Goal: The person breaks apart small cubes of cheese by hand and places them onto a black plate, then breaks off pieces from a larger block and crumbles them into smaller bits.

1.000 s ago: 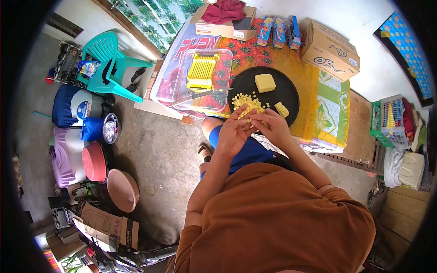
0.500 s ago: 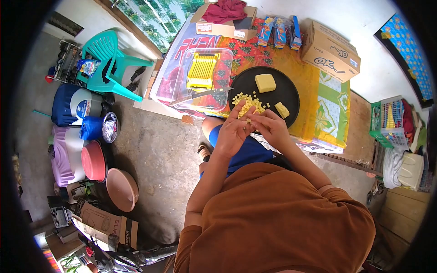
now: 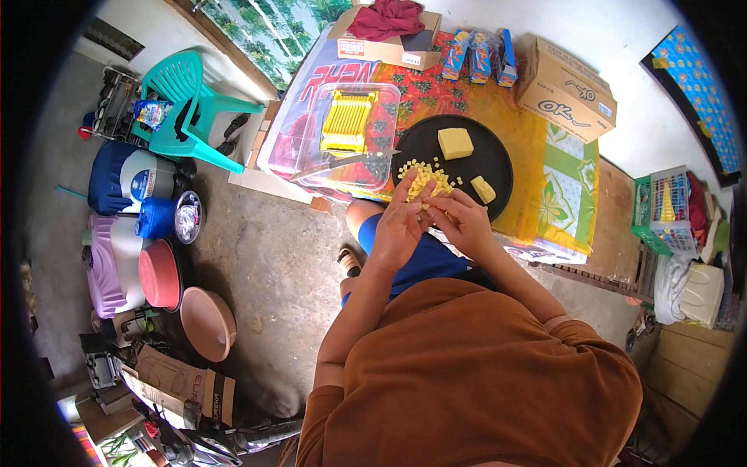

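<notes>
My left hand (image 3: 397, 233) and my right hand (image 3: 464, 226) meet at the near edge of a round black tray (image 3: 492, 159). Their fingertips are pinched together around small yellow bits of cheese, partly hidden by the fingers. Just beyond the fingers lies a heap of diced cheese (image 3: 424, 174) on the tray. Farther back on it sits a large cheese block (image 3: 455, 144), and a smaller cut chunk (image 3: 482, 189) lies to the right. Left of the tray, a knife (image 3: 342, 162) rests across a clear plastic container (image 3: 387, 177) that holds a yellow slicer (image 3: 348, 124).
The table has a patterned cover (image 3: 424, 89). An open carton with a red cloth (image 3: 385, 19), several blue boxes (image 3: 481, 58) and a large cardboard box (image 3: 568, 89) stand at its back. A green chair (image 3: 183, 128) and basins (image 3: 208, 323) are on the left.
My hands stay almost in place, with only a slight shift of the fingers, mainly the right hand's. The camera view has moved a little. The cheese and tray look unchanged.
</notes>
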Available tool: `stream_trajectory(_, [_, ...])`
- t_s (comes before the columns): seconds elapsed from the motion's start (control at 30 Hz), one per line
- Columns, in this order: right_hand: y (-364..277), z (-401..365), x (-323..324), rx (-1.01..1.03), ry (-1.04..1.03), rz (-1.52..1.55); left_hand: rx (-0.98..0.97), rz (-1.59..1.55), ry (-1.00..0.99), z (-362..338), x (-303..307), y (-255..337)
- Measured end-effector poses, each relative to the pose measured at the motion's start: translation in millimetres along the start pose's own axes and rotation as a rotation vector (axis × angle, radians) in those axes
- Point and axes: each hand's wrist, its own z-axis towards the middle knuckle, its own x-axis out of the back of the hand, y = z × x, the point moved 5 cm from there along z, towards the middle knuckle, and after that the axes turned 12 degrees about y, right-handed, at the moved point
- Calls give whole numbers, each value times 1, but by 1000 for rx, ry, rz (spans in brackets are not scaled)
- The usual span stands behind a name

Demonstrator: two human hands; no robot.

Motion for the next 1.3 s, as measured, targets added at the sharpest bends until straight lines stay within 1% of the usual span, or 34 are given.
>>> stream_trajectory(0.07, [-1, 1, 0, -4, 7, 18, 25, -2, -9, -1, -1, 1])
stream_trajectory(0.17, [-2, 3, 2, -31, 21, 42, 78, -36, 58, 1, 2, -3])
stream_trajectory(0.27, [0, 6, 4, -25, 47, 52, 175, -24, 25, 9, 20, -12])
stream_trajectory(0.37, [-2, 10, 7, 3, 36, 20, 179, 39, 66, 9, 24, -13])
stream_trajectory(0.57, [4, 10, 8, 6, 0, 25, 23, 158, 95, 6, 18, -8])
stream_trajectory(0.67, [2, 10, 8, 15, -9, 28, -61, 272, 98, 6, 19, -5])
stream_trajectory(0.77, [1, 10, 8, 22, -23, 31, -72, 302, 123, 4, 19, -3])
stream_trajectory(0.97, [1, 9, 10, 44, -45, 15, -62, 275, 105, 3, 19, -5])
stream_trajectory(1.03, [0, 9, 10, 48, -51, 14, -83, 317, 126, 3, 20, -6])
stream_trajectory(1.13, [-6, 10, 14, -5, -82, -11, -113, 325, 145, 3, 20, -7])
stream_trajectory(1.3, [-14, 12, 18, -17, -62, 13, -126, 327, 122, 1, 16, -5])
